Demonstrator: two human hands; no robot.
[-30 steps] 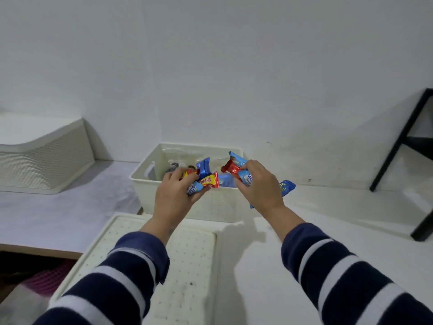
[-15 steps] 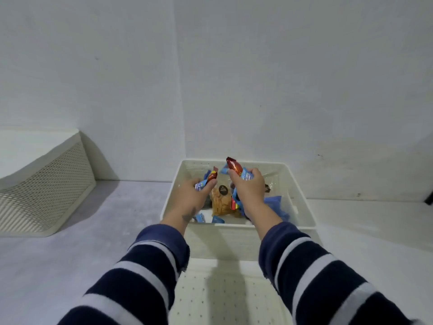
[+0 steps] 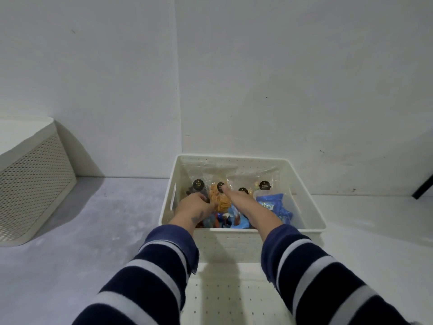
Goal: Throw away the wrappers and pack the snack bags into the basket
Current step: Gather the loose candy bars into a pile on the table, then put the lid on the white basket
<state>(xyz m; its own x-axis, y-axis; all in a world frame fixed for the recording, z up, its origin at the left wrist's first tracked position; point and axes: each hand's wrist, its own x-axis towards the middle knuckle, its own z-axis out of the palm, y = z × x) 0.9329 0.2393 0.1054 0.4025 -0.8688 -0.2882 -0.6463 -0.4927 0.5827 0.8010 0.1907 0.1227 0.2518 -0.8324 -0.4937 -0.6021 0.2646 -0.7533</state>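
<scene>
A cream perforated basket (image 3: 311, 207) stands on the white surface against the wall. Along its back lean clear snack bags with round black labels: a dark one (image 3: 198, 186), an orange cracker one (image 3: 221, 204) and a pale one (image 3: 264, 185). A blue bag (image 3: 273, 208) lies at the right. Small blue and red snack packs (image 3: 222, 222) lie loose at the basket's front, under my wrists. Both hands reach inside. My left hand (image 3: 193, 206) has its fingers curled down by the dark bag. My right hand (image 3: 237, 200) is flat, palm down, thumb out, holding nothing.
A cream perforated lid (image 3: 234, 299) lies flat in front of the basket, under my striped sleeves. A larger cream perforated bin (image 3: 35, 184) stands at the left by the wall. A black leg (image 3: 424, 186) shows at the right edge.
Both hands carried handfuls of small packs over the basket rim and lowered into it. The packs now lie in the basket's front; the view has shifted to centre the basket.
</scene>
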